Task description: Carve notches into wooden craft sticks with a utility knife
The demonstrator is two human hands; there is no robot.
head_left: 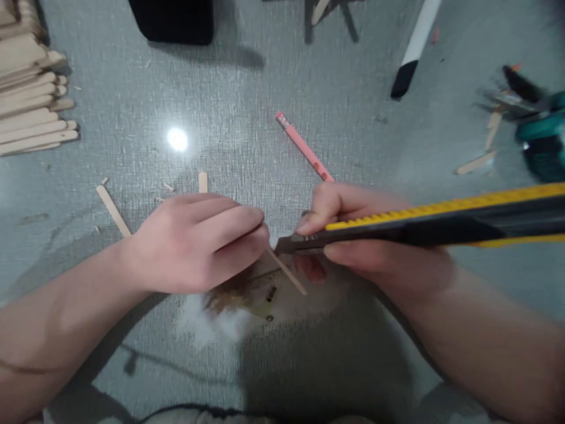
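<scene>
My left hand (203, 244) is closed around a thin wooden craft stick (289, 274), whose free end slants down and to the right out of my fingers. In my right hand (348, 235) is a yellow and black utility knife (424, 224), gripped near its front. Its blade tip meets the stick or lies just beside it, close to my left fingertips; I cannot tell whether it cuts in. Beyond my right hand a pink pencil (304, 147) lies on the table. Two more craft sticks (112, 211) show partly from behind my left hand and wrist.
A stack of craft sticks (35, 100) lies at the far left. A black object (176, 20) stands at the back. To the right are a white and black pen-like tool (415, 53), a teal and black object (542, 135) and stick pieces (477, 162). Small shavings dot the table (229, 112).
</scene>
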